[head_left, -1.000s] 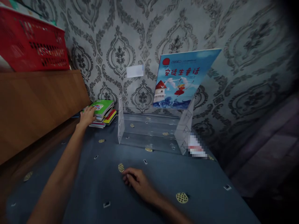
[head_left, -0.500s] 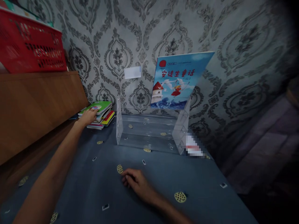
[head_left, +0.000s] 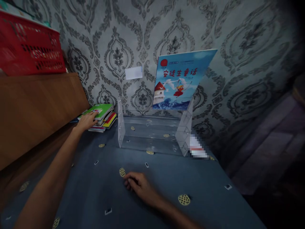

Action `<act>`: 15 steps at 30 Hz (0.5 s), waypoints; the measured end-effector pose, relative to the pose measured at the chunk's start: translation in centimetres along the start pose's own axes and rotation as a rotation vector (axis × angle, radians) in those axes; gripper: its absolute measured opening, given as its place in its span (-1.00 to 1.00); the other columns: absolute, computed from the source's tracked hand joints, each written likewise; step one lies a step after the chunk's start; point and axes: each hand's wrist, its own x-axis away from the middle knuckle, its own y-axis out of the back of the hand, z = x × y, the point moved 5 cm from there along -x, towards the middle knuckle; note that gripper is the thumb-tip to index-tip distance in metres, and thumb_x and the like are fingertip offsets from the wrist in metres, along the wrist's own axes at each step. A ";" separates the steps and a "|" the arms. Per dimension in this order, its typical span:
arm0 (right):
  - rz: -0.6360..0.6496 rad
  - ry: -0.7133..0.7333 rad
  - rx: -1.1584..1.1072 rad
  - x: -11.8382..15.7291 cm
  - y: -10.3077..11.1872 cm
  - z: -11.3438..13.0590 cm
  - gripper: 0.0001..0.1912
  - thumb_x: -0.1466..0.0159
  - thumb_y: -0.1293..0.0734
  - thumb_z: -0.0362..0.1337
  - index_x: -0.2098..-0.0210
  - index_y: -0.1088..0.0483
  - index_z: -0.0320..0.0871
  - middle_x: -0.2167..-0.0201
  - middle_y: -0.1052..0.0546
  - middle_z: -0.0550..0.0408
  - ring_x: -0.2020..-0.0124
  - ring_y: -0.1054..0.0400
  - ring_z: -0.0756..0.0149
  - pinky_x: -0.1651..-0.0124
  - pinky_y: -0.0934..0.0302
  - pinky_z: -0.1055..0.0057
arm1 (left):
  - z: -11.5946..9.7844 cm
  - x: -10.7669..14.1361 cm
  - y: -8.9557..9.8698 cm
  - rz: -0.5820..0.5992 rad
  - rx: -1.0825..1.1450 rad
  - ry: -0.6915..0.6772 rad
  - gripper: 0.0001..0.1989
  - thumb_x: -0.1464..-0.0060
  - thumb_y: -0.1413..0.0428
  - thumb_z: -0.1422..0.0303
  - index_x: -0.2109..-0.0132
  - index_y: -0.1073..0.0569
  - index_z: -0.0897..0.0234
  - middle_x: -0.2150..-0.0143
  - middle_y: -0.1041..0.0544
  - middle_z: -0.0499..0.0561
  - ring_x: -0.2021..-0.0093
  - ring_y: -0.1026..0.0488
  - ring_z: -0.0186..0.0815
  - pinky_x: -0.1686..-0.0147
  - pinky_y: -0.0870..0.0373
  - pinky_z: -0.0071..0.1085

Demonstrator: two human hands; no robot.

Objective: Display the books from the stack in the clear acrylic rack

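Note:
My left hand point(head_left: 87, 121) is at the near left edge of the green book point(head_left: 104, 110), fingers over its cover and thumb low at the edge. That book tops a small stack of books point(head_left: 110, 121). Loosely curled and with nothing visible in it, my right hand point(head_left: 139, 184) rests on the blue patterned cloth point(head_left: 133, 203). Beyond it stands a clear tiered rack point(head_left: 152, 143). A blue picture book point(head_left: 177, 81) leans upright at the rack's back right.
A red basket point(head_left: 35, 47) sits on a wooden cabinet point(head_left: 40, 111) at the left. Patterned wallpaper rises behind the rack, with a white label point(head_left: 133, 73) on it. A pixelated item point(head_left: 197, 148) lies right of the rack.
My left hand has moved slightly left and toward me, and the green book has shifted slightly left on the stack. My right hand keeps its place.

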 end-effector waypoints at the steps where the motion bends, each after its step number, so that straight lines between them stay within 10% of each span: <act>1: 0.003 -0.003 0.000 0.0 0.0 0.0 -0.77 -0.32 -0.21 -0.35 0.20 -0.52 -0.20 0.37 -0.55 0.06 0.39 -0.41 0.38 0.28 -0.27 0.43 | 0.2 -0.2 -0.1 0.001 0.024 0.014 -0.46 -0.27 0.05 0.25 -0.34 -0.27 0.28 -0.31 -0.41 0.21 -0.26 -0.39 -0.03 -0.12 -0.35 -0.21; 15: 0.005 -0.004 -0.027 -0.1 -0.1 -0.2 -0.77 -0.31 -0.22 -0.35 0.19 -0.51 -0.20 0.38 -0.54 0.07 0.40 -0.41 0.38 0.29 -0.26 0.45 | 2.6 -1.5 0.5 0.006 0.146 0.147 -0.52 -0.30 0.11 0.08 -0.17 -0.45 0.18 -0.05 -0.62 0.13 -0.05 -0.53 -0.10 0.05 -0.39 -0.36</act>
